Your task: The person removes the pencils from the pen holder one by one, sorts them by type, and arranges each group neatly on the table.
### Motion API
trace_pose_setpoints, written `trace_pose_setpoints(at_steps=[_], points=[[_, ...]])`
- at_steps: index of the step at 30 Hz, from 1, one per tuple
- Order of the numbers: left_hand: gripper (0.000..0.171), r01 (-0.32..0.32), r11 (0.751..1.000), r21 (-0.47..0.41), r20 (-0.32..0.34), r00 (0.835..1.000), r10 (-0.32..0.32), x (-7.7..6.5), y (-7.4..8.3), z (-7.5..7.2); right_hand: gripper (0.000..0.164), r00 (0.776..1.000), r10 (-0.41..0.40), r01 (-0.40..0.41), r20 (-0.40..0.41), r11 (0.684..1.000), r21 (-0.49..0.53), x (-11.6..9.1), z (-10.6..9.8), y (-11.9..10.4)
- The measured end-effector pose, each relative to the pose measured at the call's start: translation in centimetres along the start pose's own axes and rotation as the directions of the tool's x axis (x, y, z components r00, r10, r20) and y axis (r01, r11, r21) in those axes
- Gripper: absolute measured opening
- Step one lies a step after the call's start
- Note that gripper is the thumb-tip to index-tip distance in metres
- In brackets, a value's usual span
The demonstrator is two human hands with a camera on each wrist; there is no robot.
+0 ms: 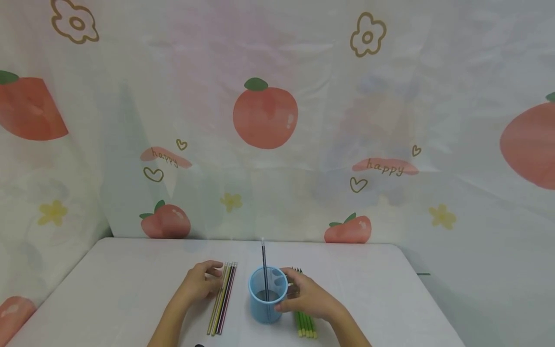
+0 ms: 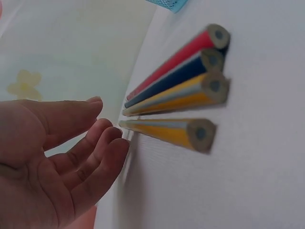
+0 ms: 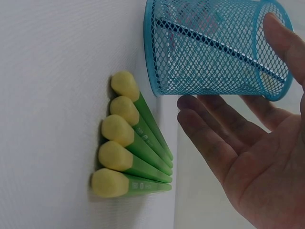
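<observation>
A light blue mesh pencil cup (image 1: 265, 313) stands upright on the white table, with one dark pencil (image 1: 264, 262) leaning inside it. My right hand (image 1: 310, 296) is curled about the cup's right side; the right wrist view shows its thumb (image 3: 286, 45) over the rim and its fingers along the opposite side. To the left of the cup lie several pencils (image 2: 178, 67), red, dark blue and yellow-striped. Beside them is my left hand (image 1: 201, 282), fingers loosely bent near the far ends, with nothing gripped. Green pencils (image 3: 150, 136) with pale yellow ends lie right of the cup.
The white table (image 1: 130, 289) runs back to a hanging cloth (image 1: 277, 193) printed with fruit and flowers. Part of a small dark object (image 1: 199, 345) shows at the bottom edge of the head view.
</observation>
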State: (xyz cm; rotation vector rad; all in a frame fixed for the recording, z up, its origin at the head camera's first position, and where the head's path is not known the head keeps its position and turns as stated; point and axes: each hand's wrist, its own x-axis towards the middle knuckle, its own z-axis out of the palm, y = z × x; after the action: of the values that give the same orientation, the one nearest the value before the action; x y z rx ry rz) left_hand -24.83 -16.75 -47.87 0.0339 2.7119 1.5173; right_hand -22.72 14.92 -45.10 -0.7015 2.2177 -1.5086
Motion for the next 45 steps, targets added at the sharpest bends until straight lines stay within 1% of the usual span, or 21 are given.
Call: trace_pose_setpoints(at_steps=[3,6,10,13,16,18,22,26,29,33,37,38,40,45], points=[[0.045,-0.033,0.999,-0.008,0.0,0.999,0.033,0.0,0.3,0.0,0.071,1.0,0.001,-0.001,0.003,1.0,0.003,0.0,0.0,0.1],[0.041,-0.096,0.995,-0.007,0.004,0.995,0.096,-0.1,0.8,0.0,0.071,1.0,0.0,0.0,0.003,1.0,0.002,0.1,0.1,0.2],[0.035,-0.197,0.98,0.017,0.0,0.98,0.197,-0.4,2.0,-0.1,0.071,1.0,-0.001,0.001,0.0,1.0,-0.001,0.1,0.1,0.2],[0.033,-0.258,0.966,0.026,0.019,0.966,0.257,-0.8,3.0,-0.2,0.071,1.0,0.0,0.0,0.001,1.0,-0.001,0.1,0.1,0.3],[0.034,-0.318,0.948,-0.004,0.06,0.946,0.318,-1.3,3.9,-0.1,0.071,1.0,0.009,-0.009,-0.004,1.0,-0.003,0.0,0.2,0.2],[0.035,-0.366,0.93,-0.033,0.091,0.925,0.368,-1.6,4.4,0.1,0.071,1.0,0.016,-0.016,-0.009,1.0,-0.003,0.0,0.2,0.1],[0.037,-0.438,0.897,-0.059,0.137,0.887,0.441,-2.2,5.2,0.7,0.071,1.0,0.023,-0.023,-0.016,1.0,-0.007,0.1,0.3,0.1],[0.041,-0.476,0.879,-0.027,0.164,0.865,0.473,-2.5,6.1,1.5,0.07,1.0,0.021,-0.021,-0.014,1.0,-0.008,0.0,0.2,0.1],[0.044,-0.486,0.874,-0.011,0.184,0.858,0.479,-2.6,6.5,2.3,0.071,1.0,0.017,-0.017,-0.01,1.0,-0.008,-0.1,0.2,0.0],[0.045,-0.496,0.868,-0.018,0.224,0.844,0.487,-2.7,6.7,3.3,0.072,1.0,0.01,-0.01,-0.004,1.0,-0.007,-0.2,0.1,-0.1],[0.045,-0.514,0.858,-0.008,0.249,0.83,0.499,-2.7,6.6,3.9,0.072,1.0,0.003,-0.003,-0.005,1.0,-0.01,-0.2,0.1,-0.2],[0.045,-0.517,0.856,-0.003,0.252,0.828,0.501,-2.7,6.5,4.0,0.072,1.0,0.002,-0.002,-0.005,1.0,-0.012,-0.1,0.1,-0.2],[0.046,-0.516,0.857,0.014,0.256,0.83,0.495,-2.7,6.5,4.1,0.072,1.0,-0.005,0.005,-0.003,1.0,-0.018,-0.1,0.1,-0.1],[0.047,-0.5,0.866,0.019,0.248,0.841,0.48,-2.8,6.8,3.9,0.071,1.0,-0.013,0.013,-0.001,1.0,-0.022,0.1,0.1,0.0]])
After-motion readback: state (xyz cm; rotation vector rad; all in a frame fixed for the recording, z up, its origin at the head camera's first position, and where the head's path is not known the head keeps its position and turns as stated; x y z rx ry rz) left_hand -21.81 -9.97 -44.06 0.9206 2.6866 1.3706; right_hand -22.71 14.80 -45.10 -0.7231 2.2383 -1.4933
